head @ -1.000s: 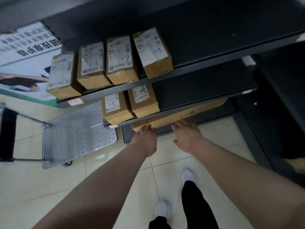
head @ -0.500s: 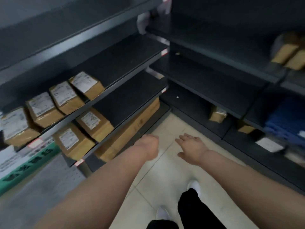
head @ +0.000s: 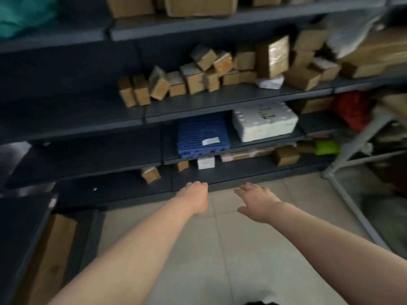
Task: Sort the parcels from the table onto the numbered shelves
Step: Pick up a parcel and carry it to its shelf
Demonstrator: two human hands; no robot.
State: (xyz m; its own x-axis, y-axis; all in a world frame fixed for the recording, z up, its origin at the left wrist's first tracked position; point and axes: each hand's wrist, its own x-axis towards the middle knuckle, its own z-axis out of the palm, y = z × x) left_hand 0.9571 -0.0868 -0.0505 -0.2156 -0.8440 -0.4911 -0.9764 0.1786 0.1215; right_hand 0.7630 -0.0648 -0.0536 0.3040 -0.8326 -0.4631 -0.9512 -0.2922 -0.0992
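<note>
Hovering empty before the shelves of stacked parcels, the left hand, loosely curled, and the right hand, fingers straight, grip nothing, presumably between deliveries.

L hand fwd, loosely curled; R hand open, both empty

the pale tiled floor lies open up to the dark grey metal shelves, whose left halves are bare boards. on the right, small brown cardboard boxes, a blue ribbed plastic crate and a white foam block fill the boards. a slanting grey metal frame leg crosses the floor at the right.
</note>
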